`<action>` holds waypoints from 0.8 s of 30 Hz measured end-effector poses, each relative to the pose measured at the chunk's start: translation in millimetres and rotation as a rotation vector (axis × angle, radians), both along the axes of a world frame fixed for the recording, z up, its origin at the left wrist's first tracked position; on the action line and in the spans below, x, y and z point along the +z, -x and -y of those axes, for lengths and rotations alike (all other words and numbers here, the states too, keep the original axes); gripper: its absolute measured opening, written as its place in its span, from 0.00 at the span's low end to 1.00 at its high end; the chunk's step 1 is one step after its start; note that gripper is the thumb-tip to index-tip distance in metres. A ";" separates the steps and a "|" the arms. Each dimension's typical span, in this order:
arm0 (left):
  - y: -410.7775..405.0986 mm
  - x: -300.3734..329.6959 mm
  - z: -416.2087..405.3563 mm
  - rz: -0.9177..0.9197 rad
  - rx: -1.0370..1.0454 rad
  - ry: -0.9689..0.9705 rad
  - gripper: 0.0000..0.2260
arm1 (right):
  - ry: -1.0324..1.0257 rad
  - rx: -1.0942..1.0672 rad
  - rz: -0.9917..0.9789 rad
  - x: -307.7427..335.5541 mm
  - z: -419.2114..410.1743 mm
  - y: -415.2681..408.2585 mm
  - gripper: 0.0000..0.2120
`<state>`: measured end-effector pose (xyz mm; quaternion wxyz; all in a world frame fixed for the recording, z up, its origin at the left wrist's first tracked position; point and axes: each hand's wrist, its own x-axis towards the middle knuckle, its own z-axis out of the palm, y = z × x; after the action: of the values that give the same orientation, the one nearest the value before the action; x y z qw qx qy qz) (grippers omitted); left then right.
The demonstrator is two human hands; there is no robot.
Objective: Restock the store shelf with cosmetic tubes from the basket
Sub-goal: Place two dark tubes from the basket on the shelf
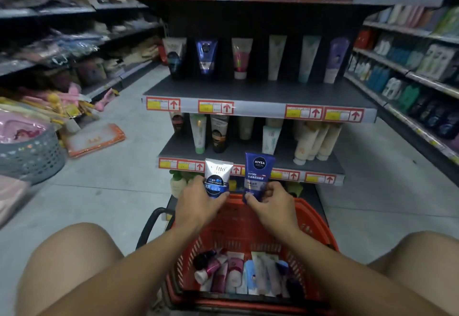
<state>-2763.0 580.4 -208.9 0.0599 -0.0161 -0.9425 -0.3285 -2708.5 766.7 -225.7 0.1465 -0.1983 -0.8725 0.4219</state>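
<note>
My left hand (198, 204) grips a white and blue cleanser tube (218, 177), held upright above the red basket (320, 231). Beside it, my right hand (272, 201) pinches the lower end of a blue Nivea Men tube (258, 174), also upright. Several more tubes (243, 274) lie jumbled in the bottom of the basket between my knees. In front stands the dark shelf unit (258, 92); its upper shelf carries a back row of standing tubes (242, 57), and the lower shelf (246, 151) holds several tubes too.
A grey perforated basket (32, 159) with pink goods sits on the floor at left, near an orange-edged package (93, 139). Stocked aisles run along both sides (407, 67). The red basket's black handle (151, 226) hangs at its left.
</note>
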 end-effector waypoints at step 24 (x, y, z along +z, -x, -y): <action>88.4 180.4 57.1 -0.325 0.120 -0.125 0.29 | -0.074 0.079 -0.260 176.5 40.8 113.3 0.21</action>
<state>-2851.3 523.3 -28.5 0.2318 -0.0088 -0.8973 -0.3755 -2821.9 725.9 -49.2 0.2489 -0.1021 -0.8682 0.4170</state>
